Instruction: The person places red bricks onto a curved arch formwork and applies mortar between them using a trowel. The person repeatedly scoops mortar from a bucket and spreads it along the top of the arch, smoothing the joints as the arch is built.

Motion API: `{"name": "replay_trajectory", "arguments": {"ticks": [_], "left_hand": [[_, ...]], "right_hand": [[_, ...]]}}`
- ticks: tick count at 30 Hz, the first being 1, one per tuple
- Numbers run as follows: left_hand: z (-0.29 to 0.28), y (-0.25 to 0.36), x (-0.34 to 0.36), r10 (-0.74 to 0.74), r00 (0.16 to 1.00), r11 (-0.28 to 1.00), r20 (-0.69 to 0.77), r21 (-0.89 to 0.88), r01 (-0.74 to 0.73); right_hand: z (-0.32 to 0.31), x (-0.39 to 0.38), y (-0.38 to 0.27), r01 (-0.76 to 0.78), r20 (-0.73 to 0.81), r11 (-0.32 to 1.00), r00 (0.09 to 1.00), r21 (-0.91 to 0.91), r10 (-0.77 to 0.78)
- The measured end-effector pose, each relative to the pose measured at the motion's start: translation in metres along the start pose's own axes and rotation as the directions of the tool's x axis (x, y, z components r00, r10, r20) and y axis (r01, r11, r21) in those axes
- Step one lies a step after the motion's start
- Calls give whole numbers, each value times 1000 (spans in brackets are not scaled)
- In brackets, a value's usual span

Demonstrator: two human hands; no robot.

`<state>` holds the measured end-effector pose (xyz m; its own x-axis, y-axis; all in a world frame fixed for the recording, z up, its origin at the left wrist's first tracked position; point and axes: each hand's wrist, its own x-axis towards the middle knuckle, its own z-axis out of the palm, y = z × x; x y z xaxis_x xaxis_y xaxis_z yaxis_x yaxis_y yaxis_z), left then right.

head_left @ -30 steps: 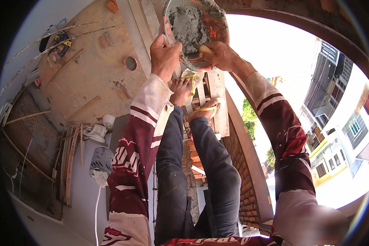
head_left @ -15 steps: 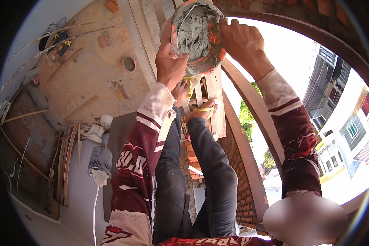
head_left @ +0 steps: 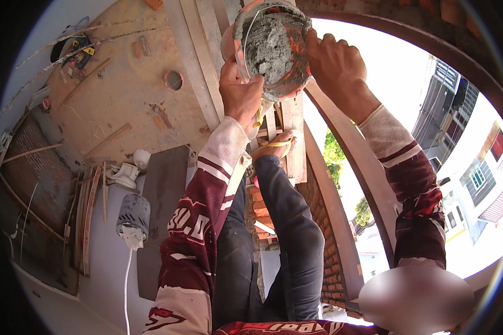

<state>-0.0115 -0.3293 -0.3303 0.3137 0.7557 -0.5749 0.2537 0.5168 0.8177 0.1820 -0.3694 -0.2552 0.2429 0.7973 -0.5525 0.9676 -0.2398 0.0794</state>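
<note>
Head: right hand [head_left: 339, 62] shifted to bucket rim [head_left: 290, 87].

Bucket [head_left: 290, 90]: orange plastic where bare, otherwise crusted matt grey.
Mortar [head_left: 269, 53] inside bucket: wet-looking, lumpy, coarse.
Handle [head_left: 250, 27] over bucket mouth: thin metal wire, pale sheen.
Sleeves [head_left: 193, 220] either side of bucket, toward the wearer: maroon cloth, matt, with pale mesh cuffs [head_left: 225, 142].
Trousers [head_left: 288, 209], wearer's side of bucket: dark cloth, dull, dusty at the knees.
Sandal strap [head_left: 288, 148], just nearer the wearer than bucket: smooth yellow, rubber-like.
Planks [head_left: 299, 139] beside it, same side of bucket: raw wood, unvarnished.
Floor [head_left: 134, 106] left of bucket: tan, dusty, stained, no gloss.
Ropes [head_left: 103, 40], far left of bucket: rough, spattered fibre.
</note>
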Motion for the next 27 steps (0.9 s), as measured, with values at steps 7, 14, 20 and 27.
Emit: {"name": "replay_trajectory", "arguments": {"ticks": [7, 14, 20, 27], "left_hand": [[-8, -2, -3, -103, 994, 984, 29, -146, 106], [-16, -27, -20, -103, 994, 967, 26, -233, 106], [-38, -39, -13, -160, 984, 985, 73, -46, 163], [-51, -42, -11, -194, 980, 972, 46, -124, 198]], "right_hand": [[37, 18, -5, 50, 388, 991, 917, 125, -95], [58, 0, 9, -54, 548, 934, 821, 353, -159], [101, -31, -17, 23, 327, 744, 889, 668, -321], [115, -45, -63, -480, 467, 10, 848, 877, -250]]}}
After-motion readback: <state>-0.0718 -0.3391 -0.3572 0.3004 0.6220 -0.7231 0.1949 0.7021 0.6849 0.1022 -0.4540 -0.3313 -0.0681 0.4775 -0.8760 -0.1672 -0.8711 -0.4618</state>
